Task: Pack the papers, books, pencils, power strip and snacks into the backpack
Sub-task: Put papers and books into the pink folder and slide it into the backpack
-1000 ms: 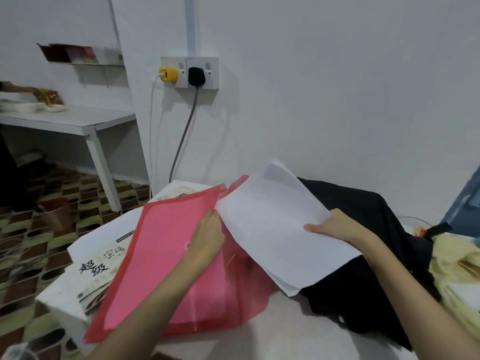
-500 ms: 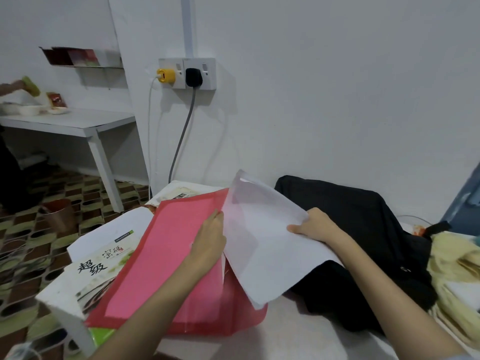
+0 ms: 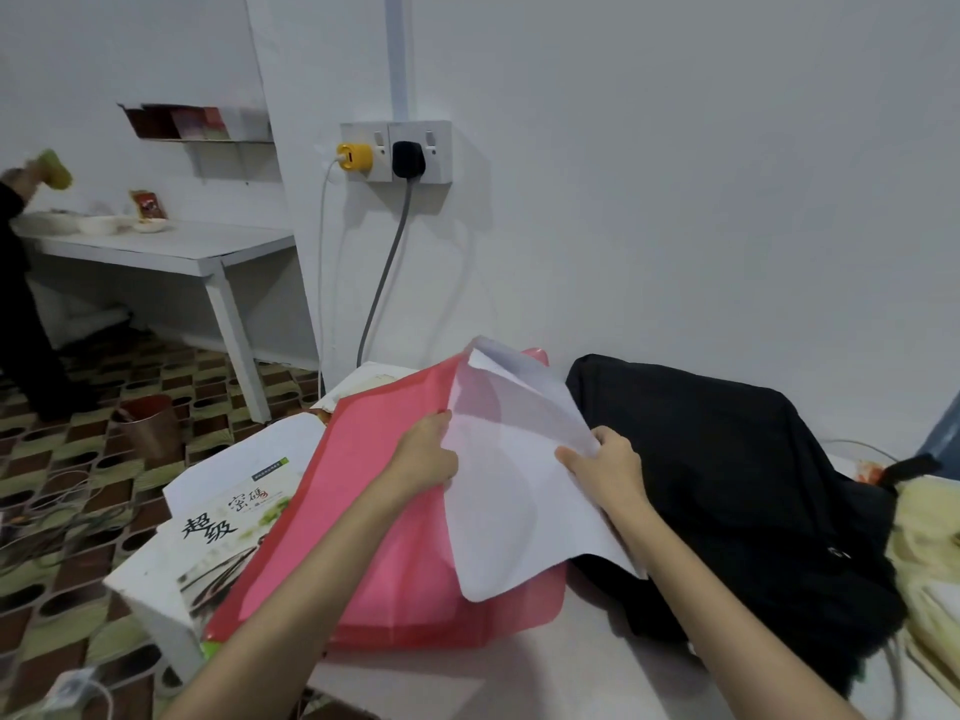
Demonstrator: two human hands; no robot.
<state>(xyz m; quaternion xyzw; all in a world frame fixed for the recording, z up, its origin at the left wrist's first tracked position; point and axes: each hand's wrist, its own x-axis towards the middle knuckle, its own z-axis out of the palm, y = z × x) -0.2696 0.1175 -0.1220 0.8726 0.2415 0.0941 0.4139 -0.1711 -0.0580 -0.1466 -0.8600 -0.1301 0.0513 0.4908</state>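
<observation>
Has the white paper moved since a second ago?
Yes. The white paper has slid left, off the black backpack and further into the red folder.

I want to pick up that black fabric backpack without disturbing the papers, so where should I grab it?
Grip the black fabric backpack at its raised top edge near the wall, coming from above right; its near left corner lies under the white paper sheets.

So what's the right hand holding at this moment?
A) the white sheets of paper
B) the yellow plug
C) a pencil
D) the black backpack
A: the right hand pinches the edge of the white papers, which sit partway in the open red folder that the left hand holds; the black backpack lies untouched beside them.
</observation>
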